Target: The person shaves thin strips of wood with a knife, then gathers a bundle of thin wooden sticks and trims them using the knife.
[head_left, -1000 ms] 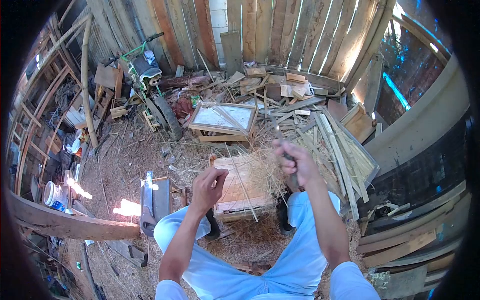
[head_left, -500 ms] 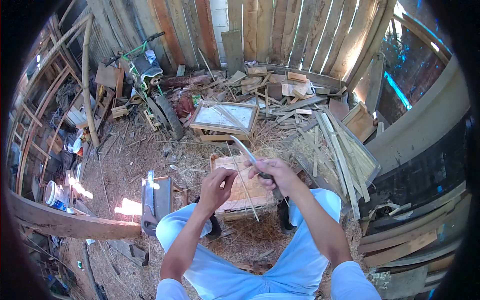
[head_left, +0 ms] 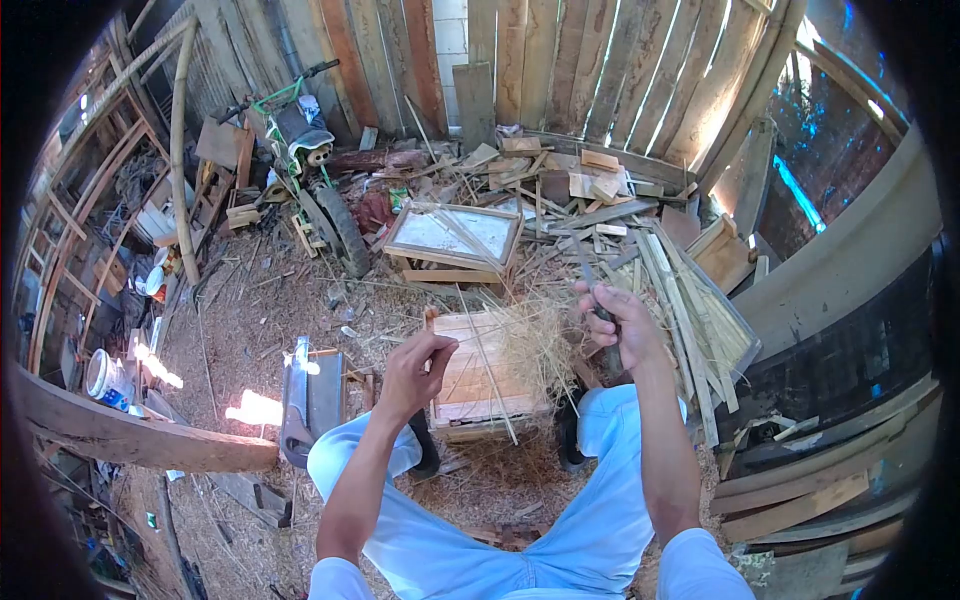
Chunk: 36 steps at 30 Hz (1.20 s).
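Note:
My right hand point(head_left: 622, 318) is wrapped round the dark handle of a knife, its blade point(head_left: 587, 268) pointing up and away. Left of it, my left hand point(head_left: 416, 372) is closed in a pinch above the left edge of a low wooden box point(head_left: 480, 385); what it pinches is too thin to make out. A long thin strip point(head_left: 487, 362) lies slanted over the box top. A tangle of fine straw-like shavings point(head_left: 540, 345) covers the box's right side, between the two hands.
Beyond the box stands a framed white panel point(head_left: 450, 232). Scrap wood point(head_left: 600, 175) is heaped behind it, with long slats point(head_left: 677, 320) at the right. A saw-like metal tool point(head_left: 297, 405) lies at the left, near a beam point(head_left: 150, 442). A small bike point(head_left: 300, 140) stands farther back.
My right hand has moved right with the knife, away from my left hand, which has shifted slightly left and down. The shavings over the box now show clearly.

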Motion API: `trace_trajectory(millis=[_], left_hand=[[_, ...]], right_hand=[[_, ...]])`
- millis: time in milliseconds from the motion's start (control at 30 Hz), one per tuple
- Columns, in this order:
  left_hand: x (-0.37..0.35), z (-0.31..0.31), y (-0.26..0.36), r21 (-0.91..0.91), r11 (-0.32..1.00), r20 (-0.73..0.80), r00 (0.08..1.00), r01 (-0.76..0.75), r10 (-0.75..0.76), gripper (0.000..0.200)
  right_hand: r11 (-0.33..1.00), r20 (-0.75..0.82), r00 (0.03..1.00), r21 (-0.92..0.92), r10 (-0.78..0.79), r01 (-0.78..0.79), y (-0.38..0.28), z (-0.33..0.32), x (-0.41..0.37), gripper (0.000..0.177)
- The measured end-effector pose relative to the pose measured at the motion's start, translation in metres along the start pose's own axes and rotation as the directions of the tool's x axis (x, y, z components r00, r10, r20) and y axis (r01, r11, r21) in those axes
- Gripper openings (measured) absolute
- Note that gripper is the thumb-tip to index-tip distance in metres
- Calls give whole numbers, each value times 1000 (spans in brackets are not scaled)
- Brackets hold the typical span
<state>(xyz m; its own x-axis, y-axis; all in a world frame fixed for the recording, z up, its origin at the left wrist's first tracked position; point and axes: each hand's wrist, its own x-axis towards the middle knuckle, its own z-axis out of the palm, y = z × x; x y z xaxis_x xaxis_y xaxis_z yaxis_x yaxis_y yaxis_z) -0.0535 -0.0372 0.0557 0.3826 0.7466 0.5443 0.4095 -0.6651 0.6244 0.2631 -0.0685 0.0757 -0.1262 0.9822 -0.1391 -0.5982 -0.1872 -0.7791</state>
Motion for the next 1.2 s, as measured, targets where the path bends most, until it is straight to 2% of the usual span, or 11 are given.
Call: trace_trajectory(millis=[200, 233, 300, 333, 400, 500, 567, 667, 833, 1033, 1200], left_hand=[[-3, -8, -9, 13, 999, -16, 999, 34, -34, 6], [-4, -11, -12, 15, 999, -20, 999, 34, -33, 6], [-4, -20, -21, -1, 985, -107, 980, 171, -170, 4], [-3, -20, -24, 4, 986, -114, 980, 167, -165, 4], [-1, -15, -29, -11, 980, -147, 969, 201, -201, 4], [4, 6, -23, -75, 980, -117, 974, 184, -192, 5], [7, 16, -7, -82, 979, -63, 979, 187, -192, 6], [8, 25, 5, -131, 976, 21, 985, 171, -170, 9], [9, 13, 0, -170, 958, 100, 971, 230, -215, 12], [2, -5, -21, -165, 960, 147, 968, 227, -203, 14], [-1, -7, -39, -142, 954, 127, 961, 262, -245, 15]], right_hand=[[997, -107, 992, -45, -73, 69, -16, -17, -8, 36], [988, -167, 974, 6, -152, 156, -19, -28, -8, 36], [965, -232, 944, 61, -236, 256, -26, -34, -8, 37], [964, -224, 945, 62, -240, 259, -24, -28, -8, 37], [980, -173, 966, -85, -193, 181, -15, -10, -13, 38], [978, 49, 998, -203, -40, 49, 13, 27, -8, 48], [953, 93, 989, -292, 111, -80, 38, 50, 1, 51], [980, 161, 982, -185, 96, -65, 57, 59, 12, 46], [998, 47, 999, -59, 21, -19, 25, 34, 8, 35], [989, -56, 989, -73, -136, 132, -12, -5, -5, 36], [984, -185, 970, -114, -156, 136, -25, -34, -8, 35]])
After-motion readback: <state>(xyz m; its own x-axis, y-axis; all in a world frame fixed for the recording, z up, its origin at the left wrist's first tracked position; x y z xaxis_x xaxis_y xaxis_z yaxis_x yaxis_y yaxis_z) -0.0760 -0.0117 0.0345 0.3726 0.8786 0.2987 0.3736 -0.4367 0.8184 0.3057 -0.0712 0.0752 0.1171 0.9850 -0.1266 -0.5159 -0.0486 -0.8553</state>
